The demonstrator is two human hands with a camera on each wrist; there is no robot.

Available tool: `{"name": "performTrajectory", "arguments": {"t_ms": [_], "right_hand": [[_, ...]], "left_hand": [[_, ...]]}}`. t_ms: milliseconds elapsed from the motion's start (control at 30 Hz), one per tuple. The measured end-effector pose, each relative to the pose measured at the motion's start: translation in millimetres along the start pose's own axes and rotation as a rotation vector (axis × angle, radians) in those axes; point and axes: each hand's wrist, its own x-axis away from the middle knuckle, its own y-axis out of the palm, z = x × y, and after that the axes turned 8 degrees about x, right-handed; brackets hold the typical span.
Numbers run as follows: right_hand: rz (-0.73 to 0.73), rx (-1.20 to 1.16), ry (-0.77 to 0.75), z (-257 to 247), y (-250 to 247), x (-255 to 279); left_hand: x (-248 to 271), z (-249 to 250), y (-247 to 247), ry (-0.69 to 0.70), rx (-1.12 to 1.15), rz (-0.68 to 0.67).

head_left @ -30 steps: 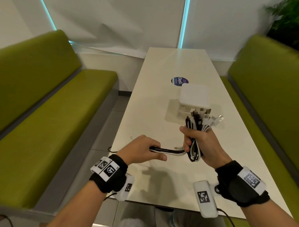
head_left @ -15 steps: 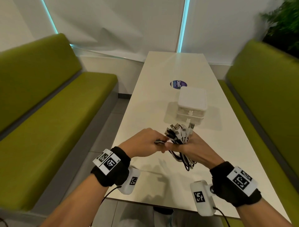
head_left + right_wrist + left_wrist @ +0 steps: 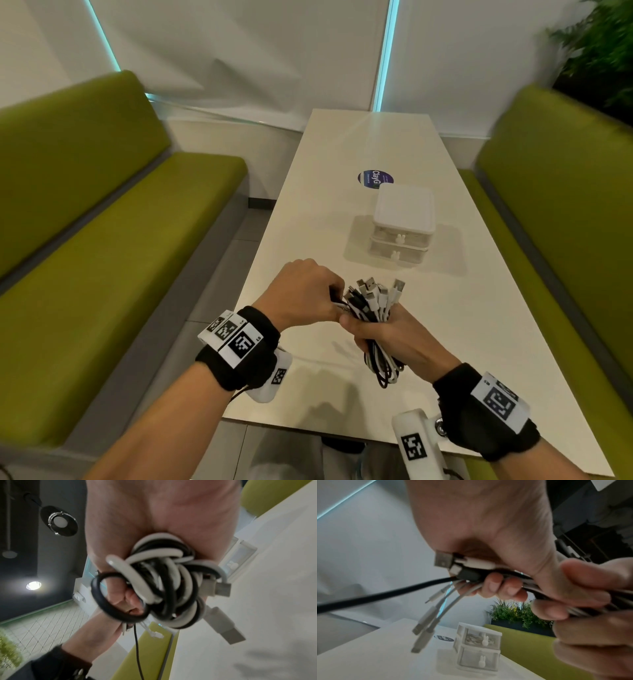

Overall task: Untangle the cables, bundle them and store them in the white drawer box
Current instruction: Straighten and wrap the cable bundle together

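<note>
A bundle of black and white cables (image 3: 374,308) stands upright above the near part of the white table (image 3: 308,212). My right hand (image 3: 383,334) grips its middle, plugs fanned out on top and loops (image 3: 159,588) hanging below. My left hand (image 3: 308,298) is pressed against the bundle from the left, fingers curled round cable ends (image 3: 471,568) near the plugs. The white drawer box (image 3: 402,222) with two shut drawers sits farther back on the table, and shows too in the left wrist view (image 3: 477,647).
Green benches (image 3: 102,240) (image 3: 565,222) run along both sides of the table. A round blue sticker (image 3: 375,178) lies behind the box. A plant (image 3: 603,51) stands at the back right. The wall closes off the table's far end.
My left hand has moved right, from holding a stretched cable end to closing against the bundle. The right hand has lowered and drawn the bundle nearer, away from the drawer box.
</note>
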Motion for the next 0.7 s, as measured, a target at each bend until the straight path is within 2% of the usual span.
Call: {"name": "performTrajectory", "arguments": {"t_ms": [67, 200, 267, 433, 467, 533, 600, 633, 667, 700], "right_hand": [[-0.007, -0.042, 0.027, 4, -5, 5], [-0.031, -0.158, 0.046, 6, -10, 13], [-0.046, -0.232, 0.058, 4, -9, 12], [-0.079, -0.418, 0.155, 7, -9, 4], [-0.055, -0.43, 0.175, 8, -10, 2], [0.023, -0.459, 0.193, 9, -10, -1], [0.118, -0.527, 0.203, 9, -9, -5], [0.166, -0.563, 0.193, 9, -9, -7], [0.212, -0.586, 0.175, 8, -9, -10], [0.25, -0.601, 0.154, 7, -9, -12]], "left_hand": [[3, -5, 1, 0.006, 0.121, -0.017], [7, -6, -4, -0.025, 0.522, -0.176], [5, -3, -4, -0.021, 0.613, -0.166], [-3, -1, 11, -0.063, 0.64, 0.035], [-4, -1, 15, -0.05, 0.544, 0.125], [0, 0, 23, 0.031, 0.281, 0.39], [12, 9, 29, 0.107, 0.243, 0.628], [18, 13, 35, 0.108, 0.289, 0.667], [24, 19, 43, 0.058, 0.365, 0.623], [29, 25, 50, -0.041, 0.462, 0.497]]}}
